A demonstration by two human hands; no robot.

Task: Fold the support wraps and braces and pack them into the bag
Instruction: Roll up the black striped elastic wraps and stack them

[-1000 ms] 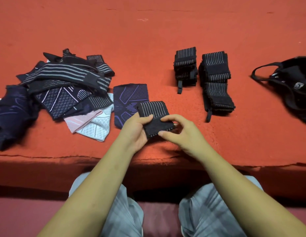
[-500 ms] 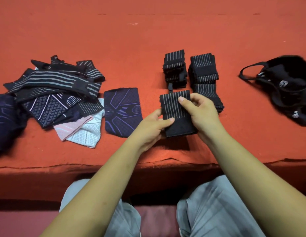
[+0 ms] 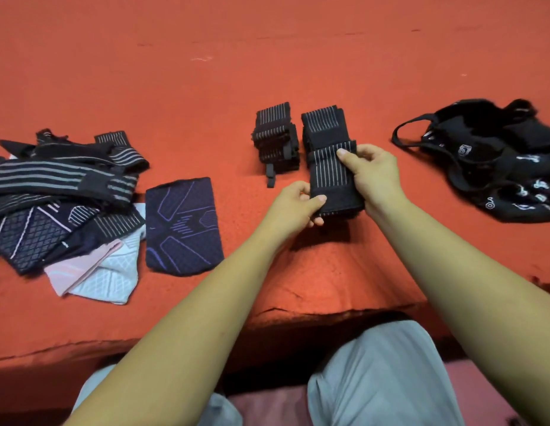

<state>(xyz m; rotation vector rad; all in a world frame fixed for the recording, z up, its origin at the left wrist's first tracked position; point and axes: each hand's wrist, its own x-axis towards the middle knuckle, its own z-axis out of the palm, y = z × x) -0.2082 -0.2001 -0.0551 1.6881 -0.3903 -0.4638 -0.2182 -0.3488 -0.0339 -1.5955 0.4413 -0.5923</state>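
Wrap: folded striped wrap [image 3: 332, 176], held over the right stack [image 3: 322, 124] of folded wraps
Hands: left hand [image 3: 293, 207] pinches its near corner; right hand [image 3: 372, 173] grips its right edge
Bag: black bag [image 3: 488, 161] lies further right
Pile: unfolded braces [image 3: 61, 186] far left

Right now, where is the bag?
In the head view the black bag lies at the far right of the red surface, right of the right hand and the right stack of folded wraps.
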